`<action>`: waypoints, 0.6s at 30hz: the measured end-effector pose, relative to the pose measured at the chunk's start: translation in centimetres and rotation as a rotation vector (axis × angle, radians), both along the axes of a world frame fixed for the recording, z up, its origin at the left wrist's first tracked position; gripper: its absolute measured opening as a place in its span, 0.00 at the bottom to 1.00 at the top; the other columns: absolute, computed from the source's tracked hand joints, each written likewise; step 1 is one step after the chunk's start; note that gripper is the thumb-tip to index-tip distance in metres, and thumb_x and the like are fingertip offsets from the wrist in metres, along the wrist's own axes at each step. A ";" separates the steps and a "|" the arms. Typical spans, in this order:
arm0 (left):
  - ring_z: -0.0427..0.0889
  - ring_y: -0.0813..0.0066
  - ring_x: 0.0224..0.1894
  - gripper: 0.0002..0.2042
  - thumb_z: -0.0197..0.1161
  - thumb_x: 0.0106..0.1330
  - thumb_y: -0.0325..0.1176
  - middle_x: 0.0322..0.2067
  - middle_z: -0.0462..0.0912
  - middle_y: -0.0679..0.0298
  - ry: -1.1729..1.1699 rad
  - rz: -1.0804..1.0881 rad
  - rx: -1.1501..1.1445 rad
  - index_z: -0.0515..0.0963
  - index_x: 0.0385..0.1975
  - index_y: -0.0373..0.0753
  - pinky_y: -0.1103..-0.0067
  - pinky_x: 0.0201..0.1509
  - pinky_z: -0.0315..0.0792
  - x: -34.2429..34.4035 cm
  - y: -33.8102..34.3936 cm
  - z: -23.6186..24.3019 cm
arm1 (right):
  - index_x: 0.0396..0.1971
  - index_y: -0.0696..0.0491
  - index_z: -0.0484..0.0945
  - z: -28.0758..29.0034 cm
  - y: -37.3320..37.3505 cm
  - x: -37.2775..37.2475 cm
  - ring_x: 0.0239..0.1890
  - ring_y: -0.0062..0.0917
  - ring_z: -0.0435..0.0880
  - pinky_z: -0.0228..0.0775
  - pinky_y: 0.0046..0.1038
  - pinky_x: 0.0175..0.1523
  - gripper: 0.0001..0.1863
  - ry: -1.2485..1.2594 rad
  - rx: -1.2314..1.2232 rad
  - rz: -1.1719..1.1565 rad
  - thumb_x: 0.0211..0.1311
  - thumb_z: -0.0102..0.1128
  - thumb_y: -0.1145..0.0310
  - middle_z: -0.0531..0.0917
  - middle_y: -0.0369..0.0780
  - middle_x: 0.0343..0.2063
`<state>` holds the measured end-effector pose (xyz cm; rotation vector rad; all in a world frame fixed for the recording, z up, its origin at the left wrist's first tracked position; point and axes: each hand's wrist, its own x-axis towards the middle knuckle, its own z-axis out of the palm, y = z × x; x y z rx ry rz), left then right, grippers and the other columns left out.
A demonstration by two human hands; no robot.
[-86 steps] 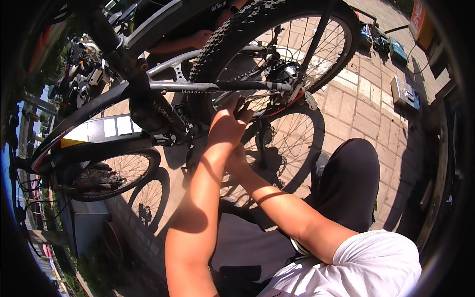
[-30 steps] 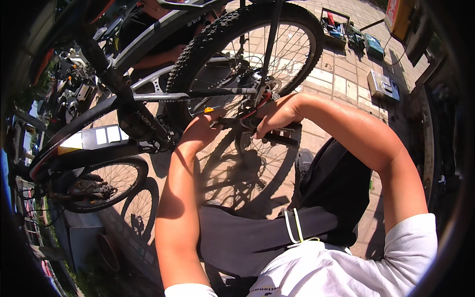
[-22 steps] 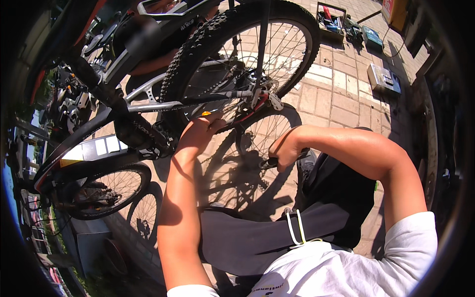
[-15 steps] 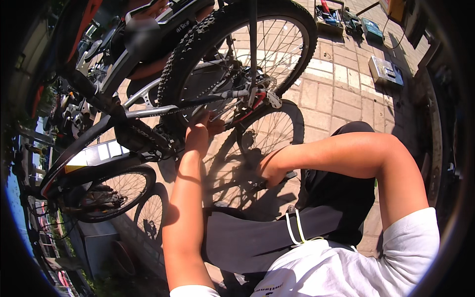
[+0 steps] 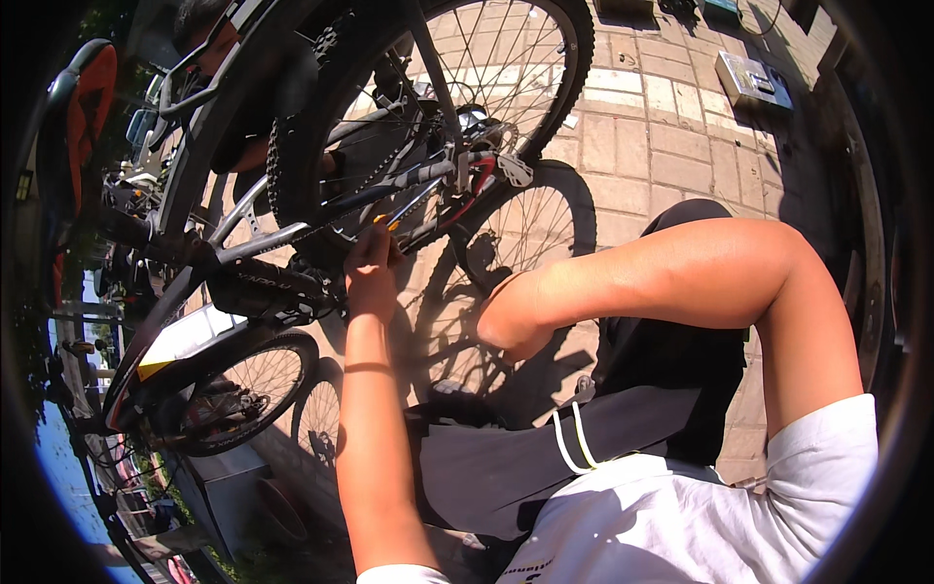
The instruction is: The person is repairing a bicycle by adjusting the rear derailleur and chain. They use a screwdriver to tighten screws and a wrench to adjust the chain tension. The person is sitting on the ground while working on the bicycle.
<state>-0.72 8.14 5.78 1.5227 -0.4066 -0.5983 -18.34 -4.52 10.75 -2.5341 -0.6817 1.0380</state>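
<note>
A bicycle with a dark and grey frame (image 5: pixel 258 240) leans across the left and upper middle of the view. Its large knobbly wheel (image 5: pixel 581 73) is at the top, with the chain (image 5: pixel 415 212) running beside it. My left hand (image 5: pixel 372 268) is at the lower chain run, fingers pinched together by a small orange piece (image 5: pixel 386 223); whether they grip that piece or the chain cannot be made out. To the right and lower, my right hand (image 5: pixel 511 316) hangs bent at the wrist over the shaded paving. Its fingers are turned away and hidden.
A shallow metal box (image 5: pixel 754 80) lies on the brick paving (image 5: pixel 632 161) at upper right. The bicycle's other wheel (image 5: pixel 238 394) is at lower left, near a grey box (image 5: pixel 229 487). Part of another person's arm (image 5: pixel 251 156) shows behind the frame. A red-black saddle (image 5: pixel 88 122) is far left.
The view has shifted, and the bicycle sits further left and higher. My left hand's fingers have closed near the orange piece, now visible. My right hand has moved slightly left, its fingers turned from view.
</note>
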 end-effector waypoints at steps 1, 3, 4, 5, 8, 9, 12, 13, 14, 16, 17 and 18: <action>0.70 0.82 0.27 0.16 0.56 0.68 0.42 0.26 0.75 0.68 -0.119 -0.023 0.112 0.77 0.44 0.35 0.82 0.33 0.66 0.1 -0.5 0.1 | 0.41 0.60 0.80 0.0 -0.6 -0.2 0.44 0.42 0.79 0.71 0.39 0.48 0.19 -0.026 0.015 -0.014 0.54 0.53 0.62 0.81 0.48 0.39; 0.68 0.84 0.22 0.15 0.56 0.68 0.39 0.22 0.73 0.68 -0.321 -0.028 0.346 0.77 0.43 0.33 0.84 0.29 0.65 -0.6 -1.0 1.0 | 0.34 0.60 0.81 0.0 -1.3 -0.4 0.41 0.41 0.81 0.72 0.38 0.47 0.18 -0.082 0.020 -0.023 0.55 0.52 0.60 0.82 0.49 0.35; 0.68 0.83 0.21 0.14 0.56 0.68 0.38 0.21 0.74 0.68 -0.249 0.001 0.153 0.77 0.42 0.33 0.84 0.26 0.64 -0.5 -1.0 0.9 | 0.35 0.59 0.81 0.6 -1.0 -0.2 0.41 0.41 0.81 0.72 0.38 0.47 0.18 -0.096 0.013 -0.013 0.54 0.52 0.61 0.82 0.48 0.36; 0.69 0.83 0.21 0.14 0.58 0.67 0.38 0.21 0.74 0.69 -0.132 0.021 0.122 0.77 0.42 0.34 0.85 0.26 0.65 -0.1 -1.0 0.5 | 0.36 0.59 0.81 0.8 -0.9 -0.1 0.42 0.40 0.81 0.72 0.38 0.47 0.17 -0.117 -0.007 0.013 0.54 0.52 0.62 0.82 0.48 0.36; 0.72 0.81 0.22 0.15 0.60 0.66 0.38 0.24 0.76 0.68 0.285 0.047 -0.109 0.76 0.46 0.34 0.85 0.26 0.68 1.0 -0.5 0.9 | 0.39 0.59 0.80 1.3 -1.0 0.8 0.43 0.40 0.80 0.72 0.38 0.47 0.17 -0.131 -0.023 -0.017 0.54 0.54 0.64 0.82 0.47 0.39; 0.77 0.80 0.28 0.15 0.58 0.67 0.36 0.30 0.80 0.66 0.407 -0.016 -0.208 0.75 0.47 0.33 0.84 0.32 0.75 1.6 0.1 0.3 | 0.40 0.59 0.80 1.2 -1.3 1.1 0.43 0.40 0.80 0.71 0.38 0.48 0.17 -0.177 -0.007 -0.007 0.54 0.54 0.65 0.81 0.48 0.40; 0.75 0.70 0.54 0.17 0.49 0.71 0.32 0.52 0.75 0.56 0.543 -0.054 -0.432 0.67 0.56 0.31 0.76 0.58 0.73 -0.4 -1.1 -0.1 | 0.38 0.61 0.81 -0.9 -2.5 3.2 0.44 0.39 0.80 0.71 0.36 0.49 0.17 -0.258 0.049 -0.116 0.54 0.52 0.66 0.82 0.48 0.39; 0.72 0.68 0.58 0.20 0.48 0.71 0.33 0.55 0.72 0.54 0.537 -0.032 -0.449 0.63 0.59 0.31 0.75 0.63 0.68 -1.3 -1.2 0.2 | 0.38 0.61 0.81 -1.8 -2.8 3.9 0.45 0.39 0.80 0.70 0.35 0.48 0.16 -0.306 0.106 -0.222 0.54 0.50 0.68 0.82 0.49 0.39; 0.71 0.68 0.59 0.19 0.48 0.71 0.33 0.55 0.72 0.54 0.489 -0.082 -0.437 0.63 0.59 0.31 0.74 0.64 0.67 -1.1 -0.6 -0.1 | 0.36 0.61 0.81 -2.0 -2.9 4.5 0.45 0.39 0.80 0.71 0.34 0.48 0.16 -0.361 0.230 -0.337 0.53 0.50 0.69 0.82 0.50 0.38; 0.71 0.67 0.59 0.19 0.48 0.71 0.33 0.55 0.72 0.54 0.397 -0.186 -0.418 0.64 0.58 0.31 0.74 0.65 0.66 0.3 0.4 -1.4 | 0.29 0.60 0.82 -1.9 -3.2 5.5 0.35 0.37 0.83 0.73 0.33 0.38 0.12 -0.345 0.336 -0.586 0.50 0.52 0.70 0.83 0.48 0.31; 0.74 0.66 0.55 0.17 0.48 0.71 0.37 0.50 0.77 0.55 0.279 -0.105 -0.326 0.69 0.53 0.32 0.72 0.60 0.69 0.6 0.6 -1.3 | 0.26 0.60 0.83 -1.3 -2.9 6.1 0.31 0.36 0.84 0.75 0.33 0.33 0.11 -0.347 0.406 -0.699 0.49 0.53 0.71 0.84 0.47 0.27; 0.75 0.66 0.53 0.18 0.48 0.71 0.39 0.49 0.77 0.56 0.331 -0.288 -0.357 0.69 0.52 0.32 0.72 0.59 0.68 0.7 -0.3 -1.6 | 0.24 0.60 0.82 -3.9 -2.7 8.5 0.27 0.36 0.83 0.74 0.33 0.28 0.11 -0.161 0.655 -1.044 0.52 0.51 0.70 0.83 0.47 0.26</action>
